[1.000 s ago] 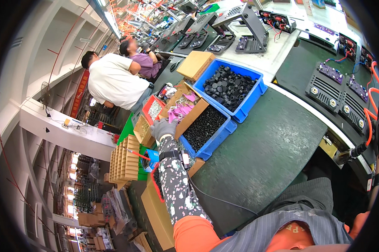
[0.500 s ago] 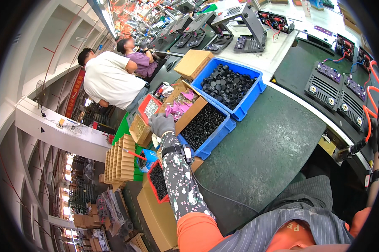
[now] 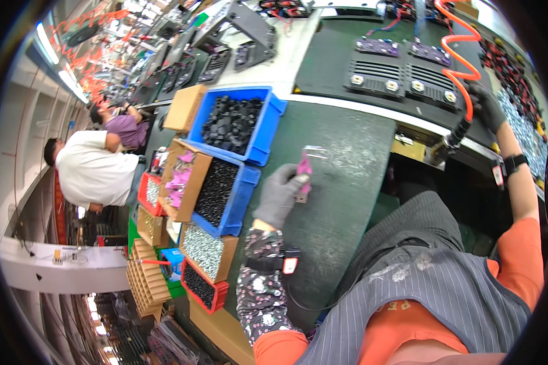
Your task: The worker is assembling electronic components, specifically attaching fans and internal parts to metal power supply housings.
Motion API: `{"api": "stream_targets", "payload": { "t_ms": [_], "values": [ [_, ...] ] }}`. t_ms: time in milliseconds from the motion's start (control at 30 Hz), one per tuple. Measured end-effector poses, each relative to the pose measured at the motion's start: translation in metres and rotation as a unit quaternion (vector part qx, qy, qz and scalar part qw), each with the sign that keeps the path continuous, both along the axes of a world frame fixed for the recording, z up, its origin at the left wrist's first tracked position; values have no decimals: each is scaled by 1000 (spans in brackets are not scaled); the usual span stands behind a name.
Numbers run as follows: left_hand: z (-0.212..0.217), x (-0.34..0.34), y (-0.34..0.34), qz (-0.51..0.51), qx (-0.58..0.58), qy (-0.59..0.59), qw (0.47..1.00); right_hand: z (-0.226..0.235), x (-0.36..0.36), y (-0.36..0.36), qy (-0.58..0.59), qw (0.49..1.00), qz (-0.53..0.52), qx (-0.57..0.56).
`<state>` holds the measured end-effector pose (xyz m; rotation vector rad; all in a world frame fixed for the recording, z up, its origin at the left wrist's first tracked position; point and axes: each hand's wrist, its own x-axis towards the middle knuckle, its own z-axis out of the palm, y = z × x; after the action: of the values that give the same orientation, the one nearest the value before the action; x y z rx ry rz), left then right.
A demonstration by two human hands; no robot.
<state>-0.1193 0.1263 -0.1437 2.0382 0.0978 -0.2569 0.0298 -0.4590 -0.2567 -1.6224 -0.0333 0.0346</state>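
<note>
My left hand, in a grey glove, is raised over the dark green work surface. Thumb and fingers pinch a small pink piece with a metal-looking lower end. Out at the right, my gloved right hand is beside a black slotted panel and the orange coiled hose. Its fingers are partly hidden, so their grip is unclear. More pink pieces lie in a cardboard box left of my left hand.
Blue bins of black caps and black screws stand at the left, near a red tray. A hose-fed tool hangs at the table edge. Purple circuit boards sit behind. Two people work at far left.
My left hand has moved right from the box of pink pieces to above the green surface, now with a pink piece. My right hand has come into view. The view has swung right.
</note>
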Motion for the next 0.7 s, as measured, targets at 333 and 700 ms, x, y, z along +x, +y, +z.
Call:
{"api": "stream_targets", "payload": {
  "t_ms": [333, 700],
  "values": [
    [-14, -36, -60, -11, 390, -192, 901, 39, -33, 30, 58, 995, -6, 82],
    [-15, -23, -100, -23, 512, -53, 857, 45, -28, 27, 116, 976, 39, 180]
  ]
}}
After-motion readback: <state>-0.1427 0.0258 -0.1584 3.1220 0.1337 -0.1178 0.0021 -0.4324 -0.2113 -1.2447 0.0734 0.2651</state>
